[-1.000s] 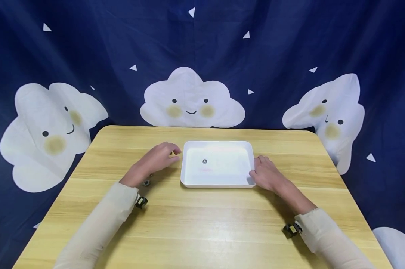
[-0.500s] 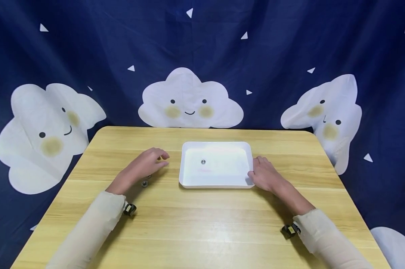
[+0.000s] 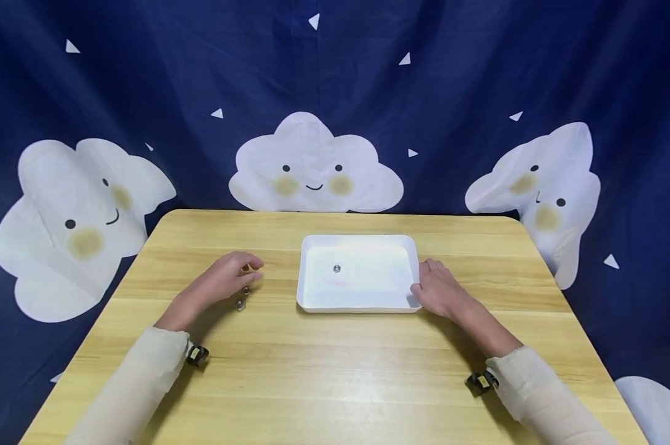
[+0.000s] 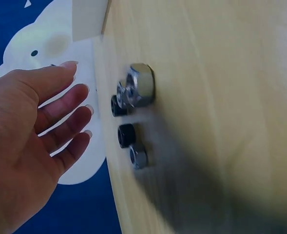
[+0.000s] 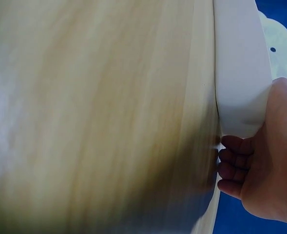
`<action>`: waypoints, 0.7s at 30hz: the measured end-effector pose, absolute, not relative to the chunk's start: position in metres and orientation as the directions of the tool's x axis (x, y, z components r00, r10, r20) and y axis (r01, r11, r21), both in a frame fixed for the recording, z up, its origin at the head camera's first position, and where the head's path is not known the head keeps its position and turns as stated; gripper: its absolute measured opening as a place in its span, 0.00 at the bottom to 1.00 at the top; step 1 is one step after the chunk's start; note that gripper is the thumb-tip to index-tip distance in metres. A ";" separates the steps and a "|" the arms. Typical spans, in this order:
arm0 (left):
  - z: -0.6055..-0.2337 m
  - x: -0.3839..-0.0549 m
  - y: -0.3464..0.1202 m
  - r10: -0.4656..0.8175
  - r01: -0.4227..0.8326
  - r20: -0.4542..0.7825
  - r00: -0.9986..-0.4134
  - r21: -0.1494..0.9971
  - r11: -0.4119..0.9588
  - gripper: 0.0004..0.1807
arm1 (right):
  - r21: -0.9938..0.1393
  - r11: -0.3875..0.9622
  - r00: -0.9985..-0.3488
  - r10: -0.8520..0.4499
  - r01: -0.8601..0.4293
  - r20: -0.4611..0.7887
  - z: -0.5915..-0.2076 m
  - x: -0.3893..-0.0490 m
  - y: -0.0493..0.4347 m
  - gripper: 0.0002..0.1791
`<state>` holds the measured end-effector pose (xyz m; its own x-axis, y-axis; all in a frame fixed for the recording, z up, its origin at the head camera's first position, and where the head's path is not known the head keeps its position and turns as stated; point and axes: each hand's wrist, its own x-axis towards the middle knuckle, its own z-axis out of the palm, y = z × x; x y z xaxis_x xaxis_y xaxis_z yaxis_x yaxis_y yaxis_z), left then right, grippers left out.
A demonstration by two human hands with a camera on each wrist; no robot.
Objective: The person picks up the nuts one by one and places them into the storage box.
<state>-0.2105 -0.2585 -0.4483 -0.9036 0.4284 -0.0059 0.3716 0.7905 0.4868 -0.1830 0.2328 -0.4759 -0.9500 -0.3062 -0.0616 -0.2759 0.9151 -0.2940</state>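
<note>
My left hand (image 3: 224,278) hovers at the left of the table, fingers loosely bent with nothing between them. Close by on the table lie several nuts: a large silver hex nut (image 4: 141,85), a smaller silver nut (image 4: 139,156) and a black nut (image 4: 126,135) among them. In the head view, part of the group shows below the fingertips, such as a silver nut (image 3: 240,305); the hand hides others. A white tray (image 3: 363,308) stands mid-table, holding one small metal nut (image 3: 337,269). My right hand (image 3: 441,289) grips its right end, thumb over the rim and fingers outside.
The wooden table (image 3: 335,371) has rounded far corners. Behind it hangs a dark blue curtain (image 3: 446,74) printed with white clouds. Each wrist carries a small black camera, such as the left wrist camera (image 3: 198,355).
My left hand has drawn back leftward from beside the tray to near the nuts on the table. The right hand keeps its hold on the tray, which stays in place.
</note>
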 end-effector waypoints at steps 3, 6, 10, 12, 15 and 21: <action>-0.451 -0.209 -0.264 0.429 0.365 -0.019 -0.903 0.491 0.791 0.15 | -0.293 0.916 -0.950 -0.305 -0.275 -0.064 -0.475 -0.183 0.233 0.29; -0.455 -0.207 -0.269 0.448 0.385 -0.016 -0.894 0.484 0.786 0.13 | -0.295 0.917 -0.952 -0.299 -0.267 -0.068 -0.475 -0.183 0.232 0.30; -0.459 -0.205 -0.274 0.467 0.412 0.001 -0.884 0.473 0.778 0.12 | -0.299 0.918 -0.954 -0.293 -0.261 -0.069 -0.477 -0.184 0.232 0.29; -0.461 -0.203 -0.276 0.462 0.407 0.002 -0.887 0.474 0.781 0.12 | -0.300 0.917 -0.953 -0.295 -0.261 -0.070 -0.477 -0.184 0.232 0.29; -0.463 -0.201 -0.278 0.457 0.404 0.003 -0.889 0.474 0.782 0.12 | -0.302 0.916 -0.952 -0.297 -0.263 -0.072 -0.477 -0.184 0.232 0.29; -0.466 -0.198 -0.281 0.456 0.408 0.014 -0.890 0.473 0.781 0.13 | -0.308 0.917 -0.954 -0.290 -0.255 -0.075 -0.477 -0.184 0.232 0.29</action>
